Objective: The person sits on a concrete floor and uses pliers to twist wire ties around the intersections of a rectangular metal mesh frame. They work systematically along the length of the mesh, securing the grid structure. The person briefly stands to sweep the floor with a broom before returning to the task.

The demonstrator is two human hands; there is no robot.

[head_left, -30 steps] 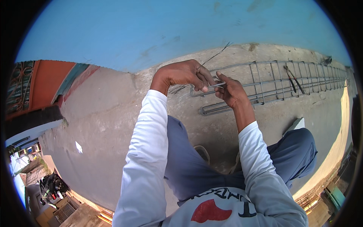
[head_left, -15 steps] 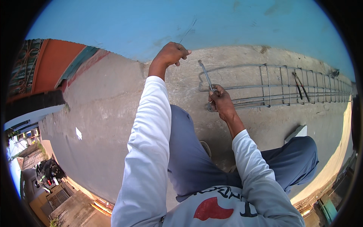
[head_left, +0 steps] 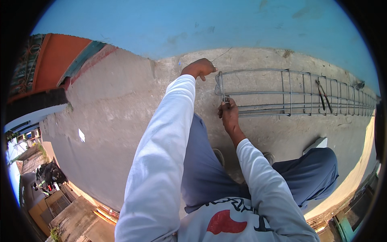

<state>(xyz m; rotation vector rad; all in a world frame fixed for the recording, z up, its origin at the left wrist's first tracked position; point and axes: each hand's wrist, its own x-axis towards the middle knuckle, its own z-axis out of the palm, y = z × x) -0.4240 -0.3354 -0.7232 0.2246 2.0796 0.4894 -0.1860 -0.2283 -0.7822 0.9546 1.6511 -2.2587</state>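
Observation:
My right hand (head_left: 229,115) is closed on a bent steel stirrup (head_left: 221,86) at the left end of a long rebar cage (head_left: 266,93). The stirrup stands across the cage's long bars. My left hand (head_left: 201,68) is closed in a pinch at the stirrup's far corner. A thin dark tie wire (head_left: 222,54) sticks out from behind it, and my fingertips are almost touching the steel. Whether they touch I cannot tell. Pincers (head_left: 323,97) with dark handles lie across the cage farther right.
The cage stretches right over a grey concrete surface (head_left: 117,133), with a blue wall (head_left: 201,24) behind. A pale block (head_left: 317,144) sits by my right knee. At the lower left, beyond the concrete edge, lies a dark heap of bags (head_left: 50,177).
My left hand has moved right and slightly nearer, bringing the wire to the stirrup. The stirrup has swung from a slant to nearly straight across the bars, and my right hand has shifted slightly nearer.

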